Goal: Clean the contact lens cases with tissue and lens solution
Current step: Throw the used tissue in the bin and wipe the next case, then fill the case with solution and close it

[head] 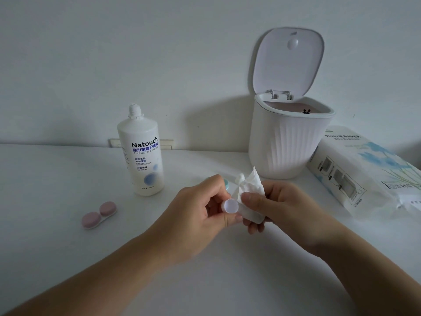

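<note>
We hold a white lens case [231, 205] in the left hand [200, 215], pinched between thumb and fingers, with a teal cap [226, 184] showing just behind that hand. Our right hand [280, 208] grips a crumpled tissue [249, 185] that touches the case. On the white counter [57, 190], a pink lens case [99, 215] lies to the left, near the upright solution bottle [142, 153]. A white bin [287, 142] stands behind with its lid [288, 60] raised; a tissue pack [364, 172] lies just beside it.

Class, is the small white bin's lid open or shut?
Open: the bin has its lid swung up behind the rim, exposing the inside.
</note>
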A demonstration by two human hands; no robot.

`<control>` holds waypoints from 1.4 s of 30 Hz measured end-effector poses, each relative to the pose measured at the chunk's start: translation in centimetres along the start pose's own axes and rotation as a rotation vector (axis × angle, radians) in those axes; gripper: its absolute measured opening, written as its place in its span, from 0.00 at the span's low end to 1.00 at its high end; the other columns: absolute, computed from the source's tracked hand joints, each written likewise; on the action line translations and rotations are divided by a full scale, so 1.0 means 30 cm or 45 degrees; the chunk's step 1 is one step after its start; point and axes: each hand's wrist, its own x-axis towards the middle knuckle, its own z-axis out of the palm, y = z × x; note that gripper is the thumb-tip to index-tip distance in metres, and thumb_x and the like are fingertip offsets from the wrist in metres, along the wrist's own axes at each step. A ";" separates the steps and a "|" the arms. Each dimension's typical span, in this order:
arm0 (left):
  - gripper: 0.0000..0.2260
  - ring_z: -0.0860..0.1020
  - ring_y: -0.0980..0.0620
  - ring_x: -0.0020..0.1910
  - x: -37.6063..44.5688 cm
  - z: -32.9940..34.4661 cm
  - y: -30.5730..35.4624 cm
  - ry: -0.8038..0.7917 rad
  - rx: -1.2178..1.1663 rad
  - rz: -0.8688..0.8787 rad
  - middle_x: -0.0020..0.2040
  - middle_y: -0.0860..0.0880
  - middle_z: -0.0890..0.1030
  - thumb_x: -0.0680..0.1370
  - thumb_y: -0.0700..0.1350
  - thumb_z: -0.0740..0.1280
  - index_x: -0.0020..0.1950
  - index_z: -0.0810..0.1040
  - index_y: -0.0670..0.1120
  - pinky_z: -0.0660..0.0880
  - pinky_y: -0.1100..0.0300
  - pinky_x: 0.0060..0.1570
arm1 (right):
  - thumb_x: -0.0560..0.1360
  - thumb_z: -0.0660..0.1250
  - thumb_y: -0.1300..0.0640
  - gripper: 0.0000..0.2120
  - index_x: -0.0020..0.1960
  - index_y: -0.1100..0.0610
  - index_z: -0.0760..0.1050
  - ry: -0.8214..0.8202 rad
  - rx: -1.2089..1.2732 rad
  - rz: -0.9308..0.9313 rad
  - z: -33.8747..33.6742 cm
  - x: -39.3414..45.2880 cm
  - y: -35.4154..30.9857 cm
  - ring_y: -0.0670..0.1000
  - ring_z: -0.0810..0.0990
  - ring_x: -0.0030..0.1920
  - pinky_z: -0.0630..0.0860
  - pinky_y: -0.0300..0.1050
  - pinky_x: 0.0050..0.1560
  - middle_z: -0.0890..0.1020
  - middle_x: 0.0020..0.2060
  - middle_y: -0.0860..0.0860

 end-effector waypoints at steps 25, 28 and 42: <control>0.10 0.71 0.57 0.30 0.021 -0.041 -0.028 0.126 -0.072 -0.321 0.33 0.55 0.79 0.69 0.58 0.76 0.43 0.84 0.54 0.67 0.65 0.31 | 0.77 0.70 0.54 0.03 0.49 0.46 0.79 0.755 -0.784 -0.070 -0.093 0.031 0.053 0.39 0.77 0.33 0.69 0.30 0.31 0.80 0.32 0.39; 0.07 0.71 0.57 0.30 0.024 -0.050 -0.031 0.130 -0.046 -0.321 0.35 0.51 0.80 0.72 0.55 0.78 0.44 0.85 0.55 0.67 0.66 0.31 | 0.77 0.66 0.53 0.06 0.43 0.44 0.73 0.751 -0.941 0.042 -0.108 0.040 0.069 0.44 0.75 0.31 0.67 0.34 0.28 0.77 0.29 0.44; 0.12 0.72 0.59 0.31 0.033 -0.059 -0.025 0.180 -0.014 -0.223 0.38 0.56 0.81 0.64 0.60 0.76 0.44 0.85 0.57 0.68 0.71 0.35 | 0.70 0.74 0.44 0.22 0.62 0.45 0.79 0.392 -0.620 -0.388 -0.036 -0.011 0.010 0.47 0.75 0.57 0.71 0.35 0.55 0.78 0.54 0.42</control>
